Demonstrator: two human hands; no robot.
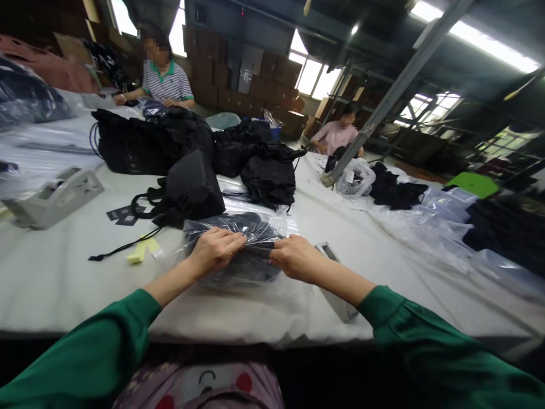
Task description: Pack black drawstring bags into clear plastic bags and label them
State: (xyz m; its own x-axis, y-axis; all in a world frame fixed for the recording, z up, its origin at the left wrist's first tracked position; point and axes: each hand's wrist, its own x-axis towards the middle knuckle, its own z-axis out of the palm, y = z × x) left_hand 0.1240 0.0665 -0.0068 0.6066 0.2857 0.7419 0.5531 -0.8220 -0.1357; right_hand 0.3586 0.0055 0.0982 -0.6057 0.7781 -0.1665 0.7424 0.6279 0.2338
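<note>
White table, bagged garment — stacked boxes

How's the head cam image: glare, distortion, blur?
Head view: windows and strip light blown out; wide-angle bends the edges, so the beam leans; highlights streak the clear bag gripped by left hand and right hand, both sharp; the near sleeves look soft and stretched.
</note>
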